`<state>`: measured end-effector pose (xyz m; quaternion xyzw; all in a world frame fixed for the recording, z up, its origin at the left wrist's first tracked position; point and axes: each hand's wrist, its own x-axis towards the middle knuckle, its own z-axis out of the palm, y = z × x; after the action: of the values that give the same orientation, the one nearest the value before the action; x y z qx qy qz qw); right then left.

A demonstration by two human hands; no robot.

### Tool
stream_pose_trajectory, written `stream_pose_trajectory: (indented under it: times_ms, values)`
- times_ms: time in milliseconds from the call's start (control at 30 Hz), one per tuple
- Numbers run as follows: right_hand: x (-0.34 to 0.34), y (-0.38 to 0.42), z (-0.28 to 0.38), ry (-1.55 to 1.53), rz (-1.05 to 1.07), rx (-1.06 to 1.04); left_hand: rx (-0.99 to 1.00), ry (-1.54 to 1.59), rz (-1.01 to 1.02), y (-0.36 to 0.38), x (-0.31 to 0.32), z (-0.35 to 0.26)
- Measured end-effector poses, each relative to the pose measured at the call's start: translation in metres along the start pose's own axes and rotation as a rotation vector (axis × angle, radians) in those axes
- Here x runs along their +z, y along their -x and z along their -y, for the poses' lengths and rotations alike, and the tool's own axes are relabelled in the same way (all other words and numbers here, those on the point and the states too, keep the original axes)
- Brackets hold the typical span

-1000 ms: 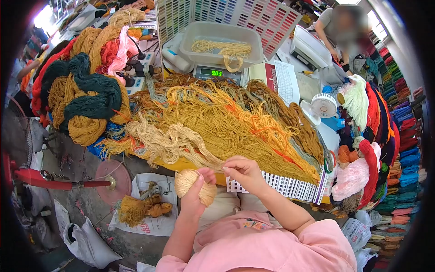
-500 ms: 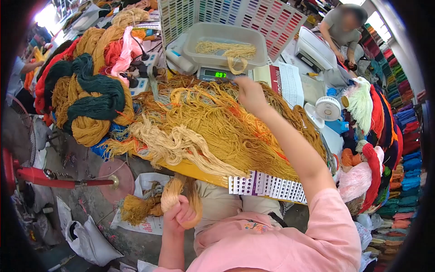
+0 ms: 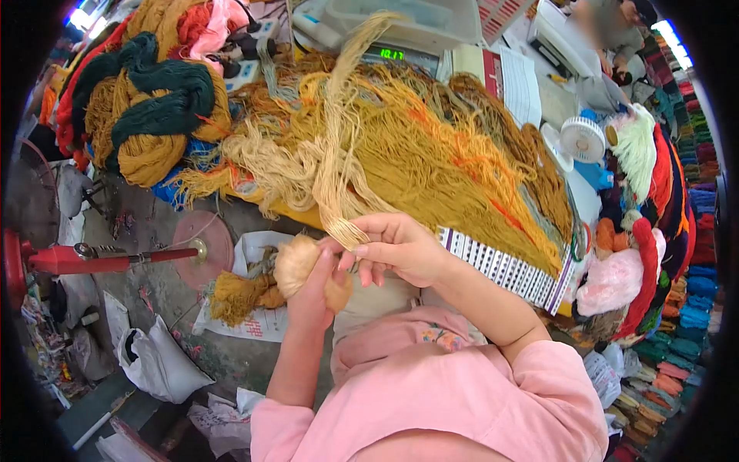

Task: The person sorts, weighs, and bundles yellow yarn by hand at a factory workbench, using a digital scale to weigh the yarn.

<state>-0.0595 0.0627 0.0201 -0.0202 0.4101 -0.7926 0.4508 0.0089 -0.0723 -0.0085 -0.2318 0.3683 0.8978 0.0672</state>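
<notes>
My left hand (image 3: pixel 312 289) is closed around a peach-coloured skein (image 3: pixel 295 266) in front of my lap. My right hand (image 3: pixel 396 248) pinches the lower end of a long pale yellow hank (image 3: pixel 339 115), close beside the left fingertips. The hank stretches from my right fingers up across the yarn pile toward the plastic tub (image 3: pixel 416 23). Beneath it lies a loose cream skein (image 3: pixel 269 165) on a broad heap of mustard yarn (image 3: pixel 431 162). The scale display (image 3: pixel 391 55) shows green digits near the tub.
A punched card strip (image 3: pixel 500 269) lies along the front table edge. At right stand a small white fan (image 3: pixel 583 139) and coloured skeins. Dark green yarn (image 3: pixel 165 112) lies at left, near a red stand arm (image 3: pixel 100 264). Another person (image 3: pixel 616 35) is at the upper right.
My right hand has come back from the tub to beside my left, now with the pale yellow hank. The view has shifted, and the display went from 8.97 to 10.17.
</notes>
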Motion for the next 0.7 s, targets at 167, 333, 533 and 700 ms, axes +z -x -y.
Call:
stream_pose_trajectory:
  times_ms: [167,333,533,700]
  values:
    - [0.002,0.026,-0.011,0.145,-0.033,-0.109,-0.032,0.061,0.025,0.002,0.017,0.013]
    - [0.003,0.039,-0.012,0.123,-0.07,-0.116,0.024,0.179,0.054,0.013,0.027,0.018]
    - [0.002,0.046,-0.019,0.181,-0.123,-0.119,0.04,0.187,0.218,0.02,0.02,0.027]
    - [0.008,0.052,-0.019,0.198,-0.175,-0.145,0.041,0.091,0.162,0.021,0.023,0.033]
